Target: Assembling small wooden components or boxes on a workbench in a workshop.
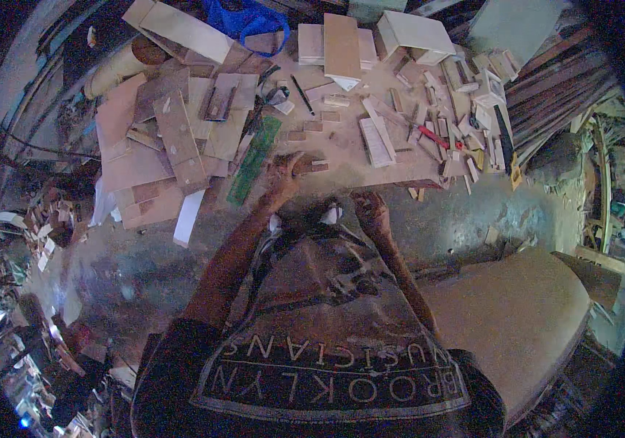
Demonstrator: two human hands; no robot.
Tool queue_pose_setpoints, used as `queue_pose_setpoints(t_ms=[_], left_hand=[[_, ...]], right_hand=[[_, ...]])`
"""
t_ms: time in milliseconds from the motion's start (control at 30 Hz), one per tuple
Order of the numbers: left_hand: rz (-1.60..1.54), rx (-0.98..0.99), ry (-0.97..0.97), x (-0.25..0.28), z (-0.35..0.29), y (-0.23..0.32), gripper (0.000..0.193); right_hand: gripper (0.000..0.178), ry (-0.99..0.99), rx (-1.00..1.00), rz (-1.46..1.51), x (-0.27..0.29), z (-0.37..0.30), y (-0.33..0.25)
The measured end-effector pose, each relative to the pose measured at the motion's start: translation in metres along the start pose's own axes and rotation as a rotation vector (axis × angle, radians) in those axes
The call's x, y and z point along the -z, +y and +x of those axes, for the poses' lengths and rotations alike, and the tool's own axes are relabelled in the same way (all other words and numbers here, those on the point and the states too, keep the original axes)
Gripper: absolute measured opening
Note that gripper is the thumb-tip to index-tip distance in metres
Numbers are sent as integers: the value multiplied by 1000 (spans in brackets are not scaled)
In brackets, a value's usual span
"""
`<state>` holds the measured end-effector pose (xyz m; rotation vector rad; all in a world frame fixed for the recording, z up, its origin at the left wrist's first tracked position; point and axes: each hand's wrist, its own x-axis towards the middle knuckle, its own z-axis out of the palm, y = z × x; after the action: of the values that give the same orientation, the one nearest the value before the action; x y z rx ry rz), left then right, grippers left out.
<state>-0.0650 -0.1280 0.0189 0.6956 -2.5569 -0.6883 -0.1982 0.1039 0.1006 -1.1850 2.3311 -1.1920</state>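
My left hand point(282, 179) rests at the near edge of the worktable point(356, 177), its thumb and fingers curved around the end of a small wooden block point(318, 166). Just beyond it lie other small wooden blocks point(296, 136). A green strip point(255, 159) lies to the left of this hand. My right hand point(372, 213) is in front of the table edge, its fingers curled inward; anything in them is hidden. Beyond it, a pale shallow wooden piece point(378, 141) lies on the table.
Stacked flat boards point(177, 139) cover the table's left side. Wood offcuts and a red-handled tool point(433, 136) crowd the right. A dark pencil-like stick point(302, 95) lies farther back, near a white box-like piece point(416, 36) and a blue bag point(243, 25). A large brown board point(502, 314) is at lower right.
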Motion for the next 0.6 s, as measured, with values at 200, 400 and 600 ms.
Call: queue_pose_setpoints(t_ms=[200,400,600], left_hand=[[445,-380,208,36,11,18,47],[-105,29,-140,30,14,10,49],[-126,-118,-93,31,9,0,52]], right_hand=[[14,-31,-117,41,-3,-5,10],[19,-80,-99,-54,1,14,-3],[28,-148,223,-185,5,43,-20]])
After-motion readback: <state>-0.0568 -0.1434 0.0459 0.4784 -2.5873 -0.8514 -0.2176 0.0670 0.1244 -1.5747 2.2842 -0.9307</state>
